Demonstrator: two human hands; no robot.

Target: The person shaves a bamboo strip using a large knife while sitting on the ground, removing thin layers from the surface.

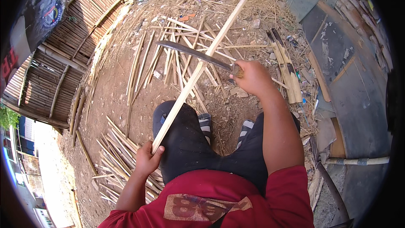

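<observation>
While the left hand [147, 160] grips one end of a pale strip [187, 88], the right hand [253, 78] holds a curved knife [185, 50] across it.

Left of the left fingers lies a pile of loose strips [122, 152], presumably kept within reach. These fingers clamp the long strip's near end, apparently to steady it; from them it runs forward over the knee [189, 120], a likely prop. Right fingers wrap the knife's handle [239, 71], seemingly for control; whether edge and strip touch is unclear. Split pieces [292, 78] lie beyond, to their right.
</observation>
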